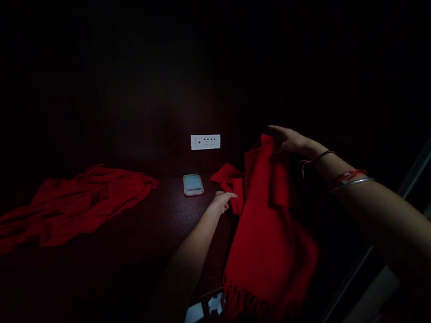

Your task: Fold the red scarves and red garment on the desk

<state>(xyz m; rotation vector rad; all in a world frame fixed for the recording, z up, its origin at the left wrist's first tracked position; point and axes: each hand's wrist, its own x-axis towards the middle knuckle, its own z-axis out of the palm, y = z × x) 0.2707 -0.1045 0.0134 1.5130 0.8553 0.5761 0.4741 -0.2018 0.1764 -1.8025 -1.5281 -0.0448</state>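
Observation:
A red fringed shawl hangs over the near side of the dark tabletop, its tassels pointing down. Closed on a folded part of it, my left hand is at the shawl's left side. Higher up and to the right, my right hand grips the upper edge of the same cloth; its fingertips are partly lost in shadow. Bracelets circle my right wrist. Between the hands the shawl falls in loose folds.
A second red cloth lies crumpled at the left of the dark tabletop. A phone with a lit screen rests near the middle. Behind it, a white socket plate is on the wall. The surroundings are very dark.

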